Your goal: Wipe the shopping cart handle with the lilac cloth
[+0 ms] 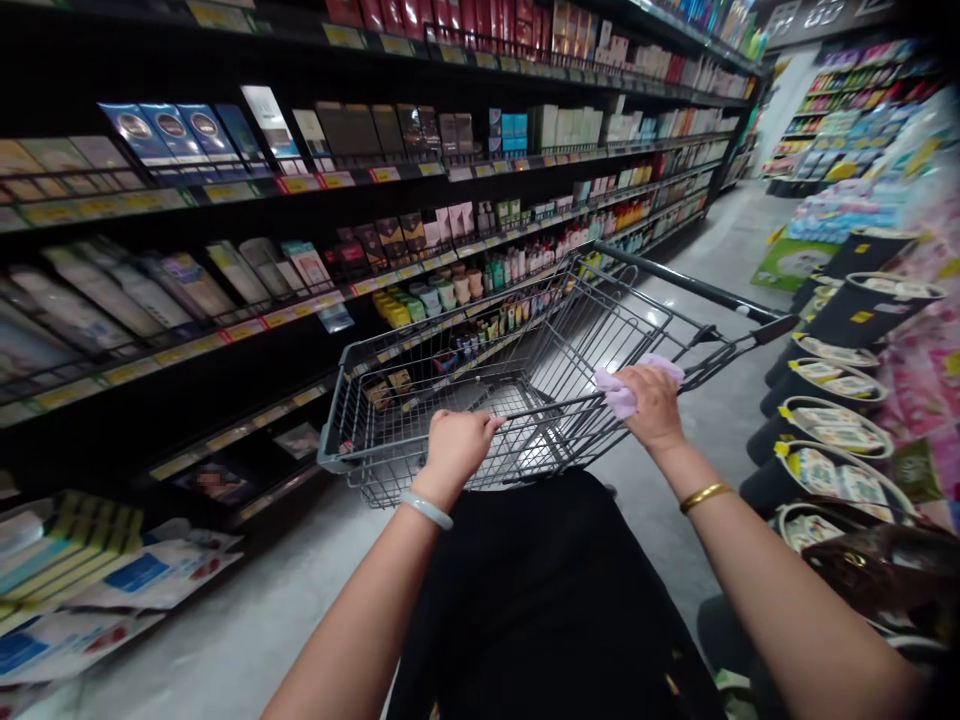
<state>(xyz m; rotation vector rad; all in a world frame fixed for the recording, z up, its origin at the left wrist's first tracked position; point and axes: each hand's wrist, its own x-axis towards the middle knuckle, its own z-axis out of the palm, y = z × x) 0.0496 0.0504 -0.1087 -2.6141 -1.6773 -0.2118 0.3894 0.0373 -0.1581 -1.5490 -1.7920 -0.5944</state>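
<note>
A grey wire shopping cart [480, 360] stands in a shop aisle in front of me, tilted to the right. My left hand [454, 446] is closed round the cart's near rim; a pale bangle is on that wrist. My right hand [654, 405] is closed on a pink cloth [622, 392] and presses it against the rim further right; a gold bangle sits on that wrist. The cart's black handle bar [697, 290] runs along its far right side. Its basket looks empty.
Dark shelves [300, 190] full of boxes, tubes and bottles line the left side. Flat packets [112, 580] lie on the lowest shelf at left. Round black bins [847, 400] of goods stand on the right. The grey floor [735, 240] of the aisle runs ahead.
</note>
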